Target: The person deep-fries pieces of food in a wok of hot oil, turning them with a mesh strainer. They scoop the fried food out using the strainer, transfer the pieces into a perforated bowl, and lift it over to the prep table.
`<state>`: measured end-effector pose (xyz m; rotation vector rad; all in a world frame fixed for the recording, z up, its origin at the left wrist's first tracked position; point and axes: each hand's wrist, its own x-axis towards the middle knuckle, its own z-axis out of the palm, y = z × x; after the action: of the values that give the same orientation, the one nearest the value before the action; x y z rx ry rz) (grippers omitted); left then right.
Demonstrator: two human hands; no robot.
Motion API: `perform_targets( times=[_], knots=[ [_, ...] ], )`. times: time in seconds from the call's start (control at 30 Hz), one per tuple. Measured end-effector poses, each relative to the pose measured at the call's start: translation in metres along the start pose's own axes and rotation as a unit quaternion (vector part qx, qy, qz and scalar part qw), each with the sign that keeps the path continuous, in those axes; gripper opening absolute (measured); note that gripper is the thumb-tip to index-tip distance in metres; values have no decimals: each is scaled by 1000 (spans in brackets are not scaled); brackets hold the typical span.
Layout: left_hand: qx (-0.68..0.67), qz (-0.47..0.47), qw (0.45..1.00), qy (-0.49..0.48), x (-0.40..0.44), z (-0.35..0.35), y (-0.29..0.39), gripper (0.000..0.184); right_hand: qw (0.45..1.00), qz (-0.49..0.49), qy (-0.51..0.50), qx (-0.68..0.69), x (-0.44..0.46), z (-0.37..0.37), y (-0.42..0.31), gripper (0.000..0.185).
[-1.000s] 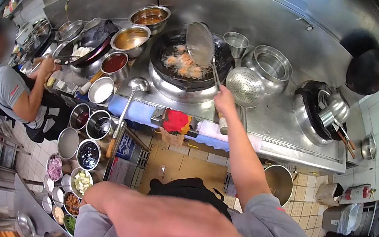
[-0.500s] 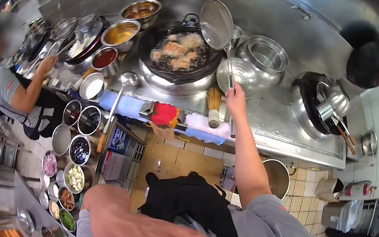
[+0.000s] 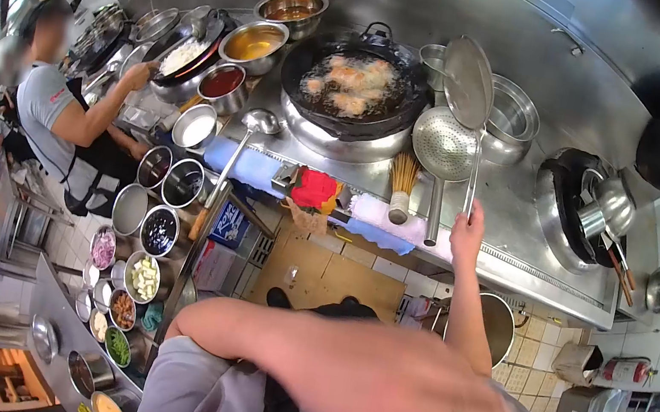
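Observation:
My right hand point(image 3: 469, 228) grips the long handle of a round mesh strainer point(image 3: 468, 81), held to the right of the wok, over a steel pot and beside a perforated ladle point(image 3: 445, 144). Pieces of food point(image 3: 354, 80) bubble in oil in the black wok point(image 3: 299, 102). Across my chest passes my left hand point(image 3: 396, 389), blurred by motion, its fingers smeared together. A bamboo brush point(image 3: 402, 187) lies between the wok and the perforated ladle's handle.
Metal bowls of liquid point(image 3: 253, 45) and red sauce point(image 3: 222, 84) stand left of the wok. Ingredient containers point(image 3: 143, 276) line the lower left. A co-worker point(image 3: 68, 113) stands at another wok. At right is a burner with a wok point(image 3: 567, 209).
The strainer has moved right, away from above the wok, with my right hand. My left hand has shifted rightward across my chest. The co-worker's arm has moved and the camera view has shifted.

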<state>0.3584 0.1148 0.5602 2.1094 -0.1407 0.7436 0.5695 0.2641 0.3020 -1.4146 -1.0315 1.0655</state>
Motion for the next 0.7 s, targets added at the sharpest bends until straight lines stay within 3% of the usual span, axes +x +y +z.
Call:
perform_targets(
  times=[0.03, 0.07, 0.13, 0.2, 0.27, 0.3, 0.33, 0.37, 0.43, 0.53, 0.57, 0.63, 0.7],
  knots=[
    [-22, -43, 999, 6, -13, 1, -26, 36, 986, -103, 49, -125, -2, -3, 16, 37],
    [-3, -149, 989, 27, -34, 9, -56, 35, 943, -199, 98, -248, -6, -7, 31, 38],
    [-170, -327, 903, 222, -87, 29, -120, 36, 926, -224, 118, -281, -17, -11, 55, 39],
    [-65, -458, 819, 341, -174, 73, -192, 37, 906, -249, 138, -313, -31, -13, 71, 40],
    [102, -644, 735, 186, -283, 125, -241, 36, 889, -253, 132, -359, -44, -12, 82, 42],
    [142, -673, 723, 63, -340, 154, -267, 35, 889, -256, 137, -354, -48, -10, 81, 42],
    [106, -701, 704, 29, -324, 150, -234, 32, 909, -176, 109, -362, -55, -8, 76, 44],
    [149, -699, 699, 37, -372, 184, -245, 31, 921, -93, 78, -369, -62, -7, 76, 45],
    [85, -762, 640, 54, -394, 204, -229, 34, 915, -103, 60, -386, -63, -8, 90, 44],
    [56, -793, 600, 84, -413, 216, -216, 37, 922, -184, 13, -339, -67, -13, 108, 40],
    [58, -792, 603, 81, -417, 217, -216, 37, 923, -183, 18, -339, -70, -17, 112, 40],
    [10, -786, 605, 124, -432, 221, -227, 38, 971, -83, 20, -223, -80, -27, 118, 32],
    [-12, -771, 617, 160, -440, 221, -240, 37, 970, -73, 59, -224, -90, -40, 150, 26]
  ],
)
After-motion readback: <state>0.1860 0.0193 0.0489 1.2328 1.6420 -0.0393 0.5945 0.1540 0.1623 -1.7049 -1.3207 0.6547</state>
